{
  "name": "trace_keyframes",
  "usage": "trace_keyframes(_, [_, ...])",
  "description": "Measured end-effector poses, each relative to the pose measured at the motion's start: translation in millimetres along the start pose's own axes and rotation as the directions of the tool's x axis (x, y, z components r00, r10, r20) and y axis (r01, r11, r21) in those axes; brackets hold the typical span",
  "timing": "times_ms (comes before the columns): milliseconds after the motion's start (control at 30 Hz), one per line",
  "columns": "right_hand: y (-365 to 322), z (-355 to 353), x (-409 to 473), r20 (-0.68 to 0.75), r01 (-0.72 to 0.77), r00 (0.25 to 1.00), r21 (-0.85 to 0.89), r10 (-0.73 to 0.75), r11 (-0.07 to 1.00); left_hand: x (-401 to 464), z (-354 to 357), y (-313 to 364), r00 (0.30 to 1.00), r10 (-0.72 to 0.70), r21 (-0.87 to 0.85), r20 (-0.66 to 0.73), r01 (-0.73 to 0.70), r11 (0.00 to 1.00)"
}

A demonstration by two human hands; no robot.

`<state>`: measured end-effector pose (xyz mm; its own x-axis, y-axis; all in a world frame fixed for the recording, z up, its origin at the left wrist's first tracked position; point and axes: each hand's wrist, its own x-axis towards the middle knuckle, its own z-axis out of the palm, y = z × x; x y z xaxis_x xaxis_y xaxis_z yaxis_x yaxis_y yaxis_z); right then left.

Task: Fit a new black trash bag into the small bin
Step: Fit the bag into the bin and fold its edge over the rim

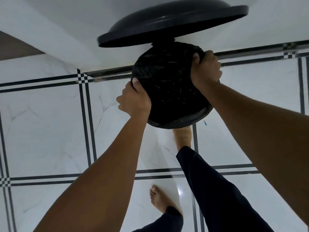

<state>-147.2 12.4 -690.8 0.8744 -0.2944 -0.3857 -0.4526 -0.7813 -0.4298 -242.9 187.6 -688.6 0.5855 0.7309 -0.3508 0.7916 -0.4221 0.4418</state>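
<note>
Both hands grip the bag-lined rim of the small bin.

The left hand [134,99] and right hand [205,67] clutch the black trash bag [167,84] at opposite rim edges; the bin's lid [172,24] stands open (tilted up behind), on the tiled floor [50,123] by a bare foot [182,138].

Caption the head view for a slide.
Both hands grip the black bag over the bin rim, lid raised.
</note>
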Motion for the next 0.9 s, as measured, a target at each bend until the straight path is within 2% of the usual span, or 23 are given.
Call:
trace_keyframes(100, [-0.5,0.3,13.7,0.02,-0.018,1.0,-0.041,0.019,0.999,15.0,1.8,2.8,0.998,0.034,0.039,0.045,-0.036,0.999])
trace_keyframes(200, [-4.3,-3.1,22.6,0.044,-0.06,0.997,-0.025,0.061,0.998,34.0,1.8,7.4,0.982,-0.039,-0.028,0.183,0.045,0.999])
trace_keyframes(267, [-4.0,-5.2,24.3,-0.015,-0.054,0.998,0.014,0.054,0.998,42.5,0.9,11.5,0.981,-0.043,-0.057,0.188,0.054,0.997])
trace_keyframes(333, [-2.6,-4.2,19.0,-0.183,0.115,0.977,0.044,-0.105,0.992,43.8,-1.9,16.7,0.997,0.062,-0.051,0.044,-0.06,0.997])
trace_keyframes(400, [-2.6,-0.5,11.0,-0.245,0.308,0.925,0.04,-0.29,0.95,35.7,-2.5,24.3,0.957,0.278,-0.083,-0.08,-0.285,0.955])
trace_keyframes(467, [-1.6,6.9,11.4,-0.179,0.418,0.892,-0.025,-0.415,0.908,28.1,4.8,30.7,0.907,0.418,-0.049,-0.041,-0.42,0.906])
trace_keyframes(500, [-1.5,8.6,12.5,-0.137,0.437,0.887,-0.062,-0.441,0.898,24.9,8.1,32.6,0.903,0.43,-0.013,0.008,-0.43,0.903])
trace_keyframes(567, [-3.8,8.7,21.3,-0.077,0.395,0.912,-0.095,-0.402,0.914,32.6,14.0,38.0,0.923,0.369,0.028,0.108,-0.374,0.927])
trace_keyframes(700, [-5.5,1.9,38.0,0.039,0.311,0.95,-0.127,-0.308,0.942,69.0,11.3,46.6,0.955,0.183,-0.041,0.232,-0.179,0.983])
trace_keyframes(733, [-5.0,1.4,39.9,0.053,0.321,0.947,-0.136,-0.317,0.937,70.5,10.2,47.0,0.963,0.172,-0.02,0.205,-0.172,0.985])
trace_keyframes(767, [-4.2,1.3,40.2,0.054,0.335,0.942,-0.145,-0.331,0.931,67.0,9.5,46.1,0.97,0.222,0.056,0.101,-0.228,0.972])
trace_keyframes(800, [-2.0,1.6,38.7,0.036,0.358,0.933,-0.164,-0.357,0.919,58.5,9.8,44.0,0.935,0.349,0.132,-0.067,-0.338,0.932])
trace_keyframes(833, [0.6,1.8,35.8,-0.006,0.391,0.916,-0.203,-0.4,0.898,48.7,10.5,40.2,0.838,0.507,0.18,-0.203,-0.477,0.86])
trace_keyframes(867, [4.5,2.1,31.1,-0.054,0.432,0.886,-0.261,-0.46,0.863,37.6,12.6,35.0,0.727,0.63,0.178,-0.272,-0.605,0.776])
trace_keyframes(900, [8.5,1.7,25.7,-0.096,0.477,0.844,-0.318,-0.528,0.82,24.5,16.6,30.5,0.658,0.707,0.135,-0.26,-0.7,0.701])
